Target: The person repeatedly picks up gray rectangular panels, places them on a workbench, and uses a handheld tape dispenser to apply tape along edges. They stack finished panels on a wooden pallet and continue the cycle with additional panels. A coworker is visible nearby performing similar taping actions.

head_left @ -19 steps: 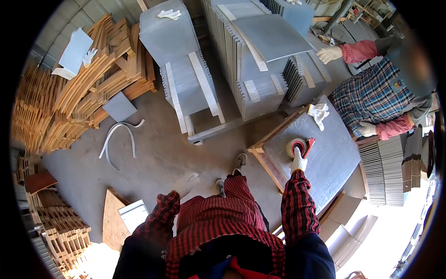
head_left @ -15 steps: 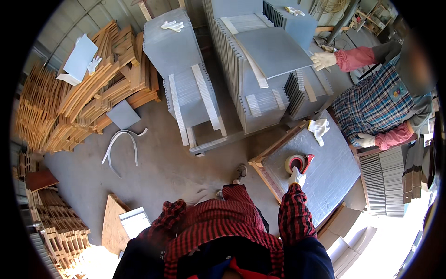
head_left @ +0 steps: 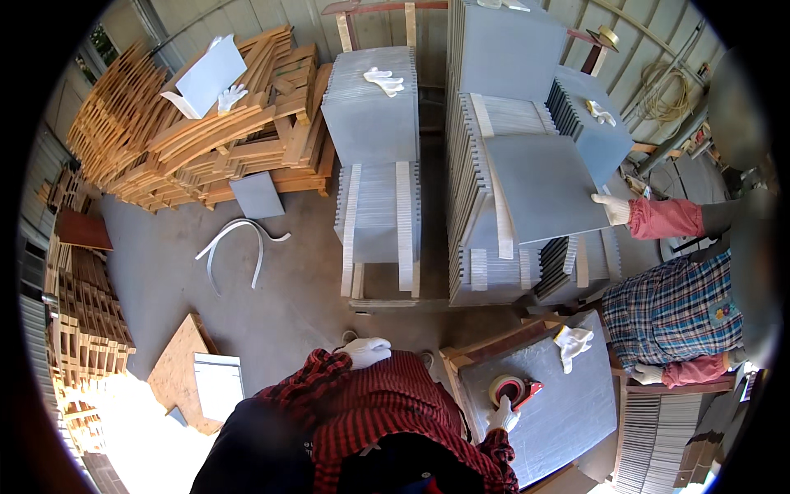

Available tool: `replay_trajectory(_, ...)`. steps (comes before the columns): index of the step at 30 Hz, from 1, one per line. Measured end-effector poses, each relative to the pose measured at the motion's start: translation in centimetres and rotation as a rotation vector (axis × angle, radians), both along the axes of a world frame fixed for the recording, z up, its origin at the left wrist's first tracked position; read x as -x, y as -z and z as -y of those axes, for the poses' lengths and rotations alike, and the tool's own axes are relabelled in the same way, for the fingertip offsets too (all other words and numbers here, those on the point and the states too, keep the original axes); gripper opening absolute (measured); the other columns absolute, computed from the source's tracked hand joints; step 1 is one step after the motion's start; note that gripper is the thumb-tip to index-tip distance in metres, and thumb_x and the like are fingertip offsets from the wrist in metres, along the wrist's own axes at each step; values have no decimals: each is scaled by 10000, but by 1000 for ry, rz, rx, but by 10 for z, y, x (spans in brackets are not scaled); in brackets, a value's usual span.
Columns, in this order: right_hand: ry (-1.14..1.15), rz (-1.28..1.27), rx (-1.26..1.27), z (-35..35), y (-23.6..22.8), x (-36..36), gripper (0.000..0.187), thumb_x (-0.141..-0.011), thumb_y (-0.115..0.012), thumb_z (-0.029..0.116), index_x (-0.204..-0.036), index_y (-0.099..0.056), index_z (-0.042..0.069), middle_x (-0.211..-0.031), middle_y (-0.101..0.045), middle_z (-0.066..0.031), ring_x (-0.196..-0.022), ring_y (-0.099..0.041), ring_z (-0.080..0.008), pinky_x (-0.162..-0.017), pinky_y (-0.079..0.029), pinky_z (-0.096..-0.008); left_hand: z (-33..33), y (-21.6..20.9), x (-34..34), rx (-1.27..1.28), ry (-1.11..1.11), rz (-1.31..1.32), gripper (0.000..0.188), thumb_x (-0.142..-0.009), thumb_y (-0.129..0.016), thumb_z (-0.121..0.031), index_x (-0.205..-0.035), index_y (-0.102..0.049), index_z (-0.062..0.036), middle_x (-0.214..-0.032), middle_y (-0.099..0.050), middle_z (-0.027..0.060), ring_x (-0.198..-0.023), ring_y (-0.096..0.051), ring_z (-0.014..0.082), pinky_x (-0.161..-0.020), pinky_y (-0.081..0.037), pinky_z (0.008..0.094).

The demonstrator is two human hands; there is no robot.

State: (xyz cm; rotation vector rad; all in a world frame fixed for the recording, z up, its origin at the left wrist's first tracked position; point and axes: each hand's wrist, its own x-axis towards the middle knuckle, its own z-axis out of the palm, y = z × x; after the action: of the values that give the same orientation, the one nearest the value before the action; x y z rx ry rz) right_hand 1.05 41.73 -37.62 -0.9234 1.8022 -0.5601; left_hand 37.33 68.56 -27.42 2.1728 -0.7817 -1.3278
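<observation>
My right hand (head_left: 503,417), in a white glove, grips a red tape dispenser (head_left: 527,395) with a wide roll of tape (head_left: 504,389) on it. The dispenser is at the grey top of a low wooden-framed table (head_left: 543,436), to my right. In front of my red-and-black checked apron is my gloved left hand (head_left: 367,352), its fingers loosely extended and nothing visible in them. A loose white glove (head_left: 573,346) lies on the table's far corner. Across from it, a co-worker's gloved hand (head_left: 613,209) touches the edge of a large grey panel (head_left: 543,185) atop a stack.
Tall stacks of grey panels (head_left: 370,128) with pale strips stand ahead. Wooden pallets (head_left: 239,136) are piled at the far left. On the floor lie a curved white strip (head_left: 257,247), a grey sheet (head_left: 257,196) and a wooden board (head_left: 177,370). A co-worker (head_left: 675,309) stands at right.
The view has turned, so the stacks sit farther right and the table lower. My left hand has come into sight before the apron. My right hand stays at the tape dispenser.
</observation>
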Motion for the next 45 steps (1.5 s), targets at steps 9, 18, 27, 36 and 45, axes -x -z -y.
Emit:
replay_trajectory(9,442,11,360,52,-109,70,591,-947,-653,399,-1431,-490,100,-1131,-559,-121,-930,-577,-254,-805,-515,-429,-25,9,-98,28,-205,-85,498,-1005,-561,-388,-1377,-574,-58,-1297,-663,107,-1234,-598,213,-1073,-431,328)
replay_trajectory(18,-76,256,125,-75,-165,-285,436,-989,-599,252,-1357,-563,20,-994,-632,-38,-859,-601,-133,-739,-509,-279,-19,-3,-375,421,-810,-213,443,-1028,-563,-268,-1398,-538,-26,-1304,-630,46,-1159,-600,129,-975,-473,275)
replay_trajectory(27,-1014,-72,142,-200,-141,-432,363,-928,-659,187,-1237,-660,-4,-1131,-701,-149,-1040,-671,-237,-911,-524,-347,32,-28,-622,477,-891,-187,242,-991,-592,-419,-1039,-581,-182,-761,-439,-85,-651,-411,10,-576,-332,222)
replay_trajectory(36,-706,-288,6,-197,-135,-376,348,-945,-654,280,-1180,-688,26,-1123,-701,-191,-1051,-671,-326,-916,-517,-401,132,13,-717,194,-955,338,786,-875,-514,-698,-1321,-580,-54,-1244,-654,266,-1180,-609,445,-1025,-461,504)
replay_trajectory(45,-1090,-191,126,-140,-101,-405,372,-894,-708,191,-1215,-674,5,-1096,-716,-152,-1006,-683,-225,-889,-539,-355,123,2,-713,307,-1004,268,778,-909,-510,-664,-1361,-544,-31,-1304,-631,223,-1237,-587,376,-1047,-444,441)
